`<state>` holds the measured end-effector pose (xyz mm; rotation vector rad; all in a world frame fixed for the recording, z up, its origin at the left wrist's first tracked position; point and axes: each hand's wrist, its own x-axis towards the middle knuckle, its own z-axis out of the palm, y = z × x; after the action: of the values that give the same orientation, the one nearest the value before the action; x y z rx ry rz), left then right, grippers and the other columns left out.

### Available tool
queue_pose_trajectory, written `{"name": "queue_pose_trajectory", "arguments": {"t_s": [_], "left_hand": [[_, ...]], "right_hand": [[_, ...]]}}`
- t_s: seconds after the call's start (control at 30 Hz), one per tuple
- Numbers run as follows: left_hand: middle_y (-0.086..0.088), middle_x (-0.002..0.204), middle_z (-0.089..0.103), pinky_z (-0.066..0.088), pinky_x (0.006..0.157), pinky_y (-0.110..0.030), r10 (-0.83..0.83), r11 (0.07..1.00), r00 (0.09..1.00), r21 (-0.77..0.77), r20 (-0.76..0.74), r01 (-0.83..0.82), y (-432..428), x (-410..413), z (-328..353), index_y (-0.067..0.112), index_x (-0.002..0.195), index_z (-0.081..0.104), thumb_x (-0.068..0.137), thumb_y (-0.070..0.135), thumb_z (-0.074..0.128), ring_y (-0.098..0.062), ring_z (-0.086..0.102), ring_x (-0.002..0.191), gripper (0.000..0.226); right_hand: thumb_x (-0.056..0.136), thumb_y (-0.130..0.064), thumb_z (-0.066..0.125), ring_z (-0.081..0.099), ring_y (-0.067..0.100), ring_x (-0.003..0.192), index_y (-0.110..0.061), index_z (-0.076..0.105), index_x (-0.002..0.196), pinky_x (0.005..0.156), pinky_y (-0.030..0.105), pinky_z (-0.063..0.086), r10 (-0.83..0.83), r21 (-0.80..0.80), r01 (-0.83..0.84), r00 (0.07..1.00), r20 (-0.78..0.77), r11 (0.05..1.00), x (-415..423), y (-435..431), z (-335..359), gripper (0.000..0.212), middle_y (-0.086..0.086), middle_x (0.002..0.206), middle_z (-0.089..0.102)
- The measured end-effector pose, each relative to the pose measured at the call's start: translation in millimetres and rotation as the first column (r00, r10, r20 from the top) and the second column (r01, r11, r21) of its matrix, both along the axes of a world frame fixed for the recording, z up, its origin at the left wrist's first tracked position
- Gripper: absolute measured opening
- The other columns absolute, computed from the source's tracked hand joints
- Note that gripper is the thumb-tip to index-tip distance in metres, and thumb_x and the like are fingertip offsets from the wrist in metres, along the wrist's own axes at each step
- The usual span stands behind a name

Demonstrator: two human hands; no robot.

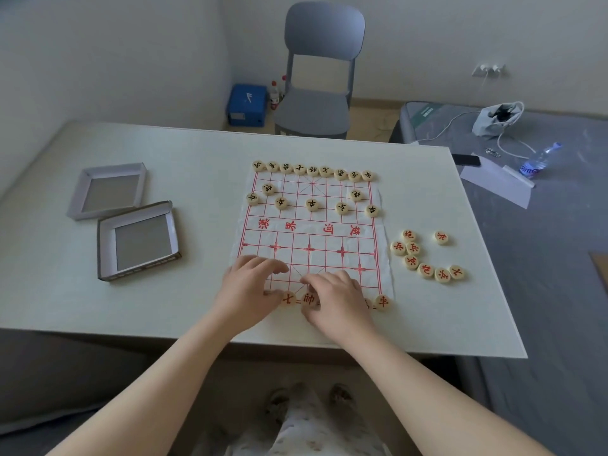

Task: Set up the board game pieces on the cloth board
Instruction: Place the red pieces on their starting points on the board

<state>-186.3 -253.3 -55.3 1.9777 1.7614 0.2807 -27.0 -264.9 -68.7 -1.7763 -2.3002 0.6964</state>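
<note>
— What do your hands do at the near edge?

— My right hand (332, 297) pinches one red disc (309, 299) between the thumb and the curled fingers, on the nearest line of the cloth board (309, 232). My left hand (253, 284) lies just beside it, with fingers loosely bent on the cloth, and it grips nothing. Its thumb is close to the neighbour disc (288, 298).

— How do the discs handle?

— I judge them small, light and hard, not fragile. I take each one by its rim, from above. The cloth is soft and wrinkled, so I think it can shift if I drag a disc. It is better to lift and set down.

— And what is around?

— On the same line, at the right, sits a chariot disc (382, 302). On the worktop (197, 159), right of the cloth, lie eight loose red discs (411, 261), some touching each other. At the left are two open box halves (138, 241), well apart from the board. On the far side the black discs (312, 171) sit in their places. Nothing blocks my reach, only my own hands hide some near points. Behind the worktop stands a grey chair (319, 77).
</note>
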Motion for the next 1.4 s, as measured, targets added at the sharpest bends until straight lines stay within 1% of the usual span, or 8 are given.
{"name": "queue_pose_trajectory", "arguments": {"t_s": [0.2,0.47,0.57,0.77,0.93,1.13,1.3,1.4], "left_hand": [[0.015,0.133,0.044,0.013,0.110,-0.035,-0.191,0.981,0.957,-0.046,-0.218,0.186,-4.8,1.5,-4.1,0.040,0.121,0.051,0.083,0.048,0.056,-0.015,0.023,0.132,0.039],[0.014,0.133,0.042,0.016,0.110,-0.034,-0.176,0.984,0.967,-0.068,-0.185,0.166,-0.5,0.5,-2.2,0.041,0.123,0.049,0.084,0.044,0.057,-0.015,0.022,0.131,0.040],[0.013,0.135,0.041,0.017,0.111,-0.035,-0.159,0.987,0.980,-0.042,-0.116,0.155,5.1,11.4,5.2,0.039,0.125,0.047,0.084,0.042,0.057,-0.014,0.020,0.132,0.042],[0.009,0.133,0.046,0.025,0.106,-0.033,-0.218,0.975,0.975,0.044,-0.046,0.220,31.6,74.0,15.5,0.033,0.124,0.050,0.090,0.034,0.052,-0.015,0.026,0.131,0.034],[0.007,0.128,0.049,0.027,0.102,-0.029,-0.305,0.951,0.952,0.057,-0.007,0.305,42.5,135.9,13.4,0.029,0.123,0.053,0.092,0.029,0.049,-0.016,0.031,0.127,0.031],[0.006,0.129,0.049,0.030,0.097,-0.027,-0.313,0.949,0.950,0.038,0.001,0.312,45.1,180.8,4.7,0.030,0.122,0.054,0.091,0.029,0.051,-0.017,0.035,0.123,0.030],[0.005,0.124,0.051,0.030,0.088,-0.022,-0.246,0.968,0.969,0.068,0.032,0.243,51.3,189.6,0.1,0.027,0.119,0.056,0.091,0.026,0.052,-0.016,0.039,0.117,0.029],[0.004,0.121,0.052,0.032,0.091,-0.023,-0.207,0.976,0.977,0.078,0.046,0.203,57.3,191.7,-0.2,0.026,0.118,0.057,0.090,0.024,0.053,-0.017,0.040,0.116,0.029]], "right_hand": [[0.089,-0.029,0.053,0.039,0.013,0.118,-0.029,0.045,0.132,0.101,0.027,0.029,-0.013,0.008,0.013,1.000,-0.025,1.000,-0.2,-1.1,-1.2,0.045,-0.011,0.127,0.054],[0.086,-0.035,0.056,0.036,0.013,0.123,-0.028,0.044,0.133,0.102,0.027,0.029,-0.032,-0.013,0.031,0.997,-0.068,0.999,4.2,1.1,1.5,0.049,-0.011,0.130,0.050],[0.088,-0.034,0.055,0.039,0.012,0.122,-0.024,0.049,0.130,0.102,0.025,0.029,-0.131,0.032,0.137,0.981,-0.142,0.990,19.7,4.8,8.7,0.043,-0.009,0.129,0.052],[0.090,-0.013,0.052,0.049,0.015,0.113,-0.015,0.062,0.114,0.094,0.022,0.036,-0.375,0.118,0.413,0.892,-0.254,0.903,85.6,6.3,22.0,0.026,-0.002,0.117,0.060],[0.087,-0.002,0.050,0.048,0.022,0.114,-0.014,0.059,0.118,0.094,0.030,0.041,-0.641,0.068,0.658,0.748,-0.173,0.750,156.4,2.5,12.8,0.034,0.005,0.124,0.051],[0.086,0.000,0.049,0.043,0.019,0.120,-0.021,0.052,0.127,0.099,0.028,0.038,-0.580,-0.049,0.578,0.810,-0.087,0.815,196.4,1.6,-3.8,0.046,0.000,0.131,0.043],[0.086,-0.017,0.061,0.050,0.018,0.111,-0.019,0.053,0.124,0.093,0.025,0.040,-0.523,-0.049,0.521,0.841,-0.139,0.852,206.7,15.8,-10.1,0.039,0.000,0.120,0.047],[0.087,-0.018,0.061,0.054,0.018,0.104,-0.016,0.059,0.114,0.087,0.021,0.041,-0.478,-0.055,0.475,0.866,-0.147,0.878,207.7,28.9,-11.3,0.028,0.000,0.114,0.048]]}}
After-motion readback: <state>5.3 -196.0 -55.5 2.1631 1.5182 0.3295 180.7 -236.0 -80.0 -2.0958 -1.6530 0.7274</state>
